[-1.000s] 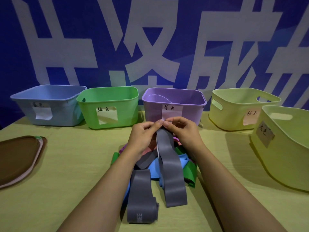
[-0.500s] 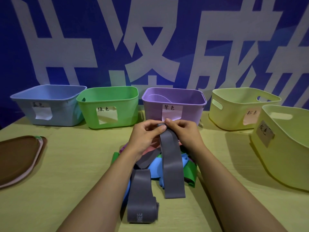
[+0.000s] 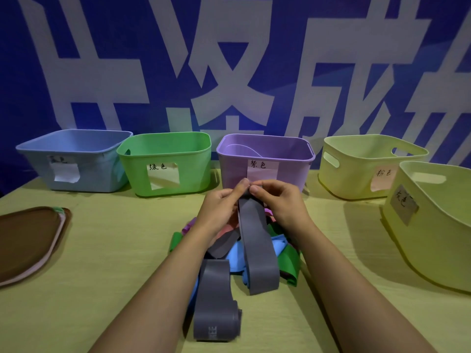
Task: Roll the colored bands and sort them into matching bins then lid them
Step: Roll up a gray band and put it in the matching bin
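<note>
My left hand [image 3: 219,208] and my right hand [image 3: 279,202] pinch the top end of a grey band [image 3: 257,250] together, just in front of the purple bin [image 3: 265,159]. The band hangs down over a pile of coloured bands [image 3: 285,253] in blue, green, pink and purple. A second grey band [image 3: 215,301] lies flat nearer to me. Behind stand a blue bin [image 3: 74,159], a green bin [image 3: 165,161], a yellow bin labelled pink [image 3: 367,164] and a yellow bin with a grey label [image 3: 433,220] at the right.
Several stacked lids, brown on top [image 3: 28,240], lie at the left edge of the yellow-green table [image 3: 114,263]. A blue wall banner with large white characters stands right behind the bins.
The lower end of the held grey band has crept up toward my hands as its top end is worked between my fingertips. My hands stay in place.
</note>
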Demonstrator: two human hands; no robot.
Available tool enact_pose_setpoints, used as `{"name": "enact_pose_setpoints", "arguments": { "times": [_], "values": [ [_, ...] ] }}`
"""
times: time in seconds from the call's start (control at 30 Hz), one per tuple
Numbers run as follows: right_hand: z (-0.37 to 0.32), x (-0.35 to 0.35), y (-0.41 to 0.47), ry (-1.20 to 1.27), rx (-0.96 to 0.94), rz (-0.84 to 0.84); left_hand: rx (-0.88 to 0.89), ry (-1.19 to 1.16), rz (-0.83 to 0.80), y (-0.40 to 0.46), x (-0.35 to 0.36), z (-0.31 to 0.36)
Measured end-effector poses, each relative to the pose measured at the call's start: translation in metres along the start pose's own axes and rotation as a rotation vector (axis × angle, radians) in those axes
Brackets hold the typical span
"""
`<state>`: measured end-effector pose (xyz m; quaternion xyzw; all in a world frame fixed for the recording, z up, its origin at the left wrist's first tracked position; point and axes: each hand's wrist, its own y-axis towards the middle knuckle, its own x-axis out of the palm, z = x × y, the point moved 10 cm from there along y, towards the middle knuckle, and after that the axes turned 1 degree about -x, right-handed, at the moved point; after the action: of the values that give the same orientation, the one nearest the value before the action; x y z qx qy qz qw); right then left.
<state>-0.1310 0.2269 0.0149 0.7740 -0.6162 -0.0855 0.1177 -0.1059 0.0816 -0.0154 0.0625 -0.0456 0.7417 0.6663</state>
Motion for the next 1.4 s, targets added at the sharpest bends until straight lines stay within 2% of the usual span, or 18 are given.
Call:
{"name": "enact_pose_setpoints", "arguments": {
  "times": [0.17,0.47,0.63,0.83,1.07,1.27,1.4],
  "values": [
    [0.001,-0.001,0.0,-0.001,-0.002,-0.007,0.038,0.032,0.07,0.002,-0.01,0.001],
    [0.017,-0.011,0.001,-0.123,0.129,0.066,0.041,-0.009,-0.004,0.001,-0.002,0.003],
    [0.008,-0.01,-0.001,-0.17,0.084,0.073,0.02,-0.04,-0.019,-0.001,0.001,0.003],
    [0.004,-0.008,0.0,-0.093,0.065,0.055,0.078,-0.012,-0.01,0.001,-0.003,0.006],
    [0.005,-0.004,0.004,-0.042,0.018,0.002,0.005,-0.063,-0.028,-0.003,0.002,0.005],
    [0.007,0.002,0.005,-0.062,0.001,-0.046,0.023,0.025,0.101,0.003,-0.014,0.0],
    [0.011,0.003,0.005,-0.035,0.011,-0.069,0.06,0.034,0.081,0.002,-0.014,0.005]
  ]
}}
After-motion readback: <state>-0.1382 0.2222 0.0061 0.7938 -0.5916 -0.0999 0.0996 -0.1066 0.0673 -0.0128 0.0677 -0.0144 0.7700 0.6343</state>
